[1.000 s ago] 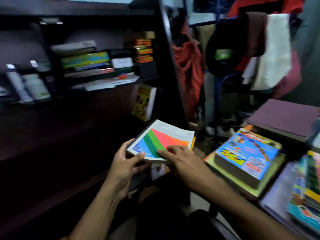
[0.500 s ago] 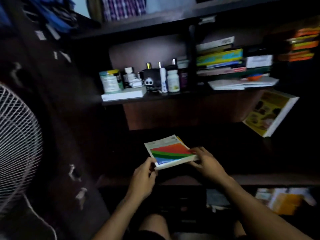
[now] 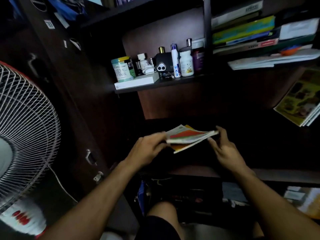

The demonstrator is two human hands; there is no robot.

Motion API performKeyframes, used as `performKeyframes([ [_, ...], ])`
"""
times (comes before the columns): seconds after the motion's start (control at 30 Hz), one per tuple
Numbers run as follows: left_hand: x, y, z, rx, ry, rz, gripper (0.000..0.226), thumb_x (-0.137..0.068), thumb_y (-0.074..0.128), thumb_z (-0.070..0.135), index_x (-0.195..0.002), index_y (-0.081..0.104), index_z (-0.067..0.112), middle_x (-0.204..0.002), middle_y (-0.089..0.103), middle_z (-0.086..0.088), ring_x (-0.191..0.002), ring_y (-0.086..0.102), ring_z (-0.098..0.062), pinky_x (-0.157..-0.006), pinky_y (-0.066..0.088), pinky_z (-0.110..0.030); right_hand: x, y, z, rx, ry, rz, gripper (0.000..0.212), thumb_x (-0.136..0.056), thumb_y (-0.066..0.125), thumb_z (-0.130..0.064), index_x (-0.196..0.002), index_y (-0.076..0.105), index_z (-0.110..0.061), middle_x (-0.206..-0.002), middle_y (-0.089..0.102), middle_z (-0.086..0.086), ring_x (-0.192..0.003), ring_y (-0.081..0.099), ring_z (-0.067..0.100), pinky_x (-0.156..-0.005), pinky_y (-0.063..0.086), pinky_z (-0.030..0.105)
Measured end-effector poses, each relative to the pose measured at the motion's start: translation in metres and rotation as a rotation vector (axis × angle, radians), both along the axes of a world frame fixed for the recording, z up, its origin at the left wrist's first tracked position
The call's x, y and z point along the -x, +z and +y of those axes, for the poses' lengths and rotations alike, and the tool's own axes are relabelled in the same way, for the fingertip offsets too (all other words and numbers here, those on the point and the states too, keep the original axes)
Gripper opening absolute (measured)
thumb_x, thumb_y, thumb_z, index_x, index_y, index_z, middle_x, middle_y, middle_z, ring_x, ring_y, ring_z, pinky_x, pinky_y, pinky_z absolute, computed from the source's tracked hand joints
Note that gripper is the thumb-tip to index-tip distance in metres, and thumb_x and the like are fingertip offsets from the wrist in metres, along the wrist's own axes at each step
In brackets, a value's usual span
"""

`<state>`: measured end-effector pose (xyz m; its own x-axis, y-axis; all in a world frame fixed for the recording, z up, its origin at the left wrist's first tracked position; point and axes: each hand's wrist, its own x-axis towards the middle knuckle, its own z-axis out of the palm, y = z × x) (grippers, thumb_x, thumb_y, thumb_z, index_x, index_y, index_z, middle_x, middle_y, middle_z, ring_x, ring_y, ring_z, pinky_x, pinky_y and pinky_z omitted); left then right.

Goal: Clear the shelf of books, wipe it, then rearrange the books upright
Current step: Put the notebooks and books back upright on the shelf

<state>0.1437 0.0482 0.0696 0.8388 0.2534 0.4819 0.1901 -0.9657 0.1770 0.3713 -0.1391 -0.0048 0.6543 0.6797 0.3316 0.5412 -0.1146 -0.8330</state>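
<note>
I hold a small stack of thin books [image 3: 187, 138], the top one with red, green and white stripes and an orange one under it, over the dark lower shelf [image 3: 242, 172]. My left hand [image 3: 147, 149] grips the stack's left edge. The fingers of my right hand [image 3: 225, 149] pinch its right edge. The stack is tilted, its right side raised. A yellow picture book [image 3: 299, 99] leans against the shelf's right side.
A white standing fan [image 3: 22, 129] is close on the left. The upper shelf holds bottles and jars [image 3: 186, 62], a white box [image 3: 136, 82] and flat piles of books and papers [image 3: 259, 37]. More items lie under the shelf [image 3: 233, 193].
The stack has moved forward and tipped from lying flat toward its edge. My head has come closer to the shelf; a second earlier I was facing right, toward the book piles.
</note>
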Motion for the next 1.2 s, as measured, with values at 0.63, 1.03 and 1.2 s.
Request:
performKeyframes([
  [0.63, 0.007, 0.003, 0.073, 0.803, 0.649, -0.306, 0.024, -0.1, 0.062, 0.02, -0.115, 0.047, 0.03, -0.117, 0.065, -0.007, -0.086, 0.07, -0.024, -0.07, 0.064, -0.041, -0.004, -0.013, 0.012, 0.295, -0.009, -0.284, 0.043, -0.1, 0.057, -0.031, -0.142, 0.051, -0.021, -0.131, 0.054, 0.002, -0.116, 0.055, 0.022, -0.093, 0.041, 0.029],
  [1.03, -0.019, 0.001, 0.166, 0.65, 0.927, -0.271, 0.029, -0.092, 0.065, 0.034, -0.12, 0.06, 0.029, -0.113, 0.066, -0.009, -0.087, 0.069, -0.034, -0.067, 0.063, -0.047, 0.006, -0.01, 0.023, 0.745, -0.118, -0.622, 0.058, -0.106, 0.016, -0.051, -0.16, 0.01, -0.03, -0.165, 0.024, -0.003, -0.151, 0.022, 0.023, -0.11, 0.031, 0.039],
  [1.2, -0.043, 0.006, 0.166, 0.646, 0.949, -0.323, 0.032, -0.081, 0.054, 0.036, -0.111, 0.061, 0.027, -0.108, 0.069, -0.007, -0.085, 0.07, -0.034, -0.079, 0.061, -0.046, 0.001, -0.016, 0.022, 0.723, -0.108, -0.559, 0.059, -0.104, 0.012, -0.055, -0.16, 0.009, -0.037, -0.166, 0.022, -0.009, -0.153, 0.015, 0.021, -0.116, 0.021, 0.042],
])
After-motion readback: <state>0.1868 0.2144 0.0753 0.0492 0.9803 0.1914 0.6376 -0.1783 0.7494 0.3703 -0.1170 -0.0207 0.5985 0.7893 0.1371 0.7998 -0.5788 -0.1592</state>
